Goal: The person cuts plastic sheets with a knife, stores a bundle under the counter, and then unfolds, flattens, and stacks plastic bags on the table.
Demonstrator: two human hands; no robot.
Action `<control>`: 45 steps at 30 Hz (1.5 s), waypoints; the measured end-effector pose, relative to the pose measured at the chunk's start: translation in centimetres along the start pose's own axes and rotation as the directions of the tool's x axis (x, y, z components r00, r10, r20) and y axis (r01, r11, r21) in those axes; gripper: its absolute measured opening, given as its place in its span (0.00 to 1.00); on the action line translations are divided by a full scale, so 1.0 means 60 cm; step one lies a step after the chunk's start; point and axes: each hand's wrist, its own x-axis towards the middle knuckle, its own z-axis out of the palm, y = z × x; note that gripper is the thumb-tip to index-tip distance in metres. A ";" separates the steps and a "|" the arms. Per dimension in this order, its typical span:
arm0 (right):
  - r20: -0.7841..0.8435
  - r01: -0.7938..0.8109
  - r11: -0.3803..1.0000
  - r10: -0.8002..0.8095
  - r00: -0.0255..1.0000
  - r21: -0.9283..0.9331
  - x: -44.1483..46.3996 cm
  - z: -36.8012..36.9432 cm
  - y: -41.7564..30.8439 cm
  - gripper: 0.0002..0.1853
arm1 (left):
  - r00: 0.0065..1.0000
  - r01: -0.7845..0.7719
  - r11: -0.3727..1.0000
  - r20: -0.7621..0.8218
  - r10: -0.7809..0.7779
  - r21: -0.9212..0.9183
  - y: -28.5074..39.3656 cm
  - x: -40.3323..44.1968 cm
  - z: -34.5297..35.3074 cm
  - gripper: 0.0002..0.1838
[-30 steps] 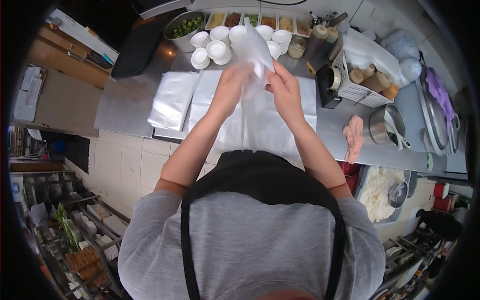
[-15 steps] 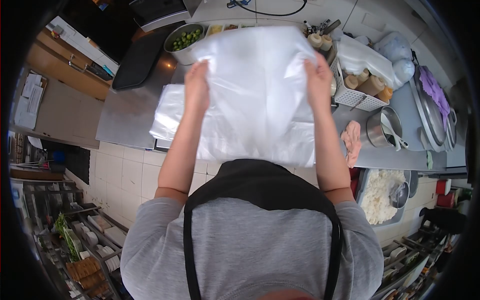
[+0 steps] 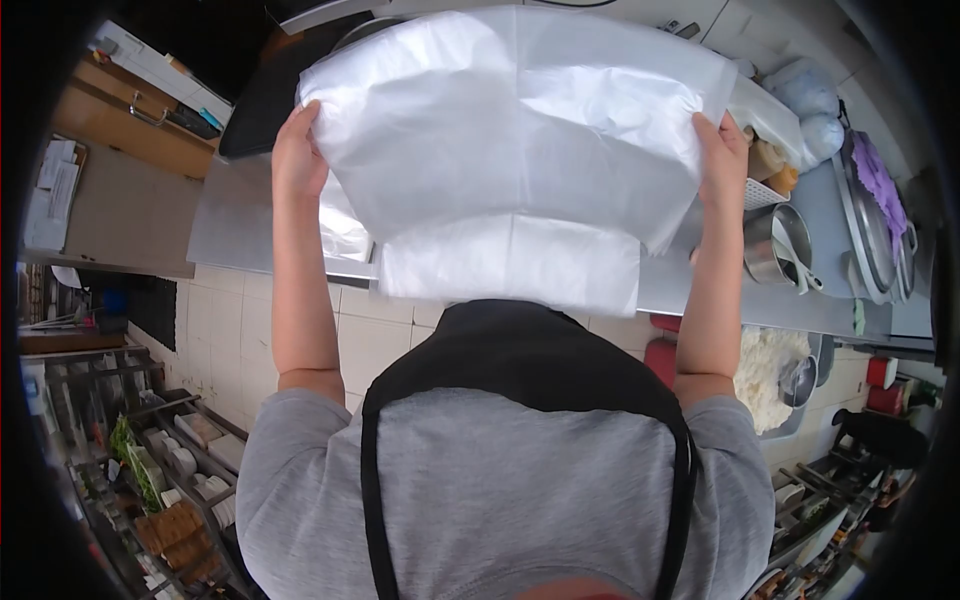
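A wide translucent plastic sheet (image 3: 510,140) is stretched out above the metal counter, with a fold line down its middle. My left hand (image 3: 300,155) is closed on its left edge, thumb and fingers pinching the film. On the opposite edge my right hand (image 3: 722,160) pinches it the same way. Below the raised sheet, a flatter band of the same plastic (image 3: 510,265) hangs over the counter's front edge; I cannot tell whether the two are one piece. Partly covered beside my left forearm lies more plastic film (image 3: 343,228).
The metal counter (image 3: 230,225) runs across in front of me. To the right stand a steel pot (image 3: 765,255) with utensils, bottles in a white basket (image 3: 768,193) and large lids with a purple cloth (image 3: 877,185). A tub of white food (image 3: 770,385) sits low at right.
My hands have moved apart, left hand leftward and right hand rightward, spreading the plastic sheet wider. It now covers the bowl of green fruit and part of the basket.
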 end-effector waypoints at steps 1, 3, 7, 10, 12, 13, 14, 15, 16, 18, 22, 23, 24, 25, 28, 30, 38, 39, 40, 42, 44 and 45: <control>0.013 -0.018 1.000 0.018 1.000 0.004 -0.009 -0.003 0.001 0.14 | 1.000 0.020 0.999 0.001 -0.020 0.047 0.010 -0.010 0.002 0.14; 0.023 -0.053 0.999 0.052 0.998 0.005 -0.026 -0.014 0.004 0.14 | 0.998 0.056 0.994 -0.005 -0.056 0.099 0.023 -0.023 0.002 0.14; 0.081 -0.179 0.983 0.181 0.980 -0.027 -0.035 -0.033 0.023 0.13 | 0.988 0.156 0.966 -0.014 -0.156 0.208 0.020 -0.003 -0.028 0.13; 0.130 -0.267 0.959 0.279 0.951 -0.099 -0.024 -0.047 0.089 0.12 | 0.969 0.225 0.910 0.021 -0.248 0.350 -0.055 0.065 -0.091 0.10; 0.155 -0.331 0.920 0.366 0.918 -0.210 -0.012 -0.060 0.170 0.11 | 0.949 0.279 0.851 0.006 -0.314 0.445 -0.128 0.100 -0.124 0.11; 0.142 -0.354 0.896 0.400 0.906 -0.268 -0.007 -0.068 0.218 0.11 | 0.926 0.331 0.826 0.010 -0.376 0.455 -0.167 0.115 -0.145 0.11; 0.134 -0.399 0.878 0.443 0.887 -0.264 -0.007 -0.073 0.263 0.11 | 0.898 0.393 0.801 -0.002 -0.440 0.451 -0.216 0.132 -0.173 0.11; 0.126 -0.443 0.858 0.485 0.865 -0.260 -0.011 -0.078 0.302 0.12 | 0.865 0.454 0.771 -0.013 -0.502 0.447 -0.261 0.142 -0.200 0.11; 0.121 -0.447 0.857 0.487 0.865 -0.258 -0.017 -0.084 0.334 0.12 | 0.858 0.484 0.736 -0.090 -0.506 0.474 -0.296 0.141 -0.215 0.12; 0.051 -0.289 0.796 0.371 0.927 -0.532 -0.026 -0.088 0.375 0.16 | 0.830 0.536 0.742 -0.093 -0.550 0.403 -0.327 0.132 -0.224 0.15; 0.031 -0.251 0.862 0.294 0.955 -0.441 -0.032 -0.091 0.402 0.23 | 0.856 0.475 0.702 -0.097 -0.507 0.531 -0.332 0.124 -0.220 0.18; 0.002 -0.222 0.839 0.257 0.967 -0.497 -0.030 -0.090 0.403 0.26 | 0.873 0.434 0.710 -0.064 -0.483 0.555 -0.329 0.119 -0.219 0.19; -0.022 -0.190 0.812 0.213 0.977 -0.551 -0.027 -0.086 0.401 0.28 | 0.890 0.387 0.720 -0.029 -0.455 0.576 -0.328 0.118 -0.220 0.20; -0.018 -0.186 0.813 0.212 0.977 -0.552 -0.022 -0.086 0.405 0.28 | 0.891 0.387 0.722 -0.032 -0.453 0.573 -0.344 0.126 -0.236 0.20; -0.070 -0.157 0.692 0.153 0.986 -0.705 -0.012 -0.083 0.408 0.29 | 0.946 0.307 0.726 -0.114 -0.303 0.615 -0.359 0.131 -0.244 0.26; -0.143 -0.183 0.589 0.114 0.983 -0.788 -0.010 -0.084 0.407 0.31 | 0.985 0.167 0.551 -0.109 -0.136 0.817 -0.361 0.127 -0.230 0.23; -0.160 -0.153 0.519 0.032 0.987 -0.841 -0.017 -0.076 0.400 0.29 | 0.984 0.155 0.553 -0.175 -0.017 0.819 -0.368 0.122 -0.209 0.20; -0.157 -0.149 0.521 0.029 0.987 -0.841 -0.021 -0.071 0.392 0.29 | 0.982 0.162 0.576 -0.190 -0.012 0.801 -0.365 0.120 -0.210 0.19; -0.151 -0.144 0.523 0.031 0.988 -0.840 -0.024 -0.067 0.383 0.29 | 0.981 0.165 0.575 -0.196 -0.008 0.801 -0.360 0.117 -0.214 0.19; -0.106 -0.068 0.494 -0.048 0.993 -0.866 -0.034 -0.058 0.360 0.27 | 0.974 0.211 0.605 -0.217 -0.064 0.768 -0.349 0.106 -0.222 0.16; -0.042 0.036 0.446 -0.163 0.986 -0.894 -0.047 -0.037 0.331 0.26 | 0.971 0.227 0.620 -0.227 -0.079 0.751 -0.339 0.090 -0.226 0.14; 0.022 0.130 0.383 -0.275 0.961 -0.915 -0.052 -0.023 0.318 0.26 | 0.968 0.240 0.635 -0.231 -0.099 0.734 -0.335 0.080 -0.226 0.12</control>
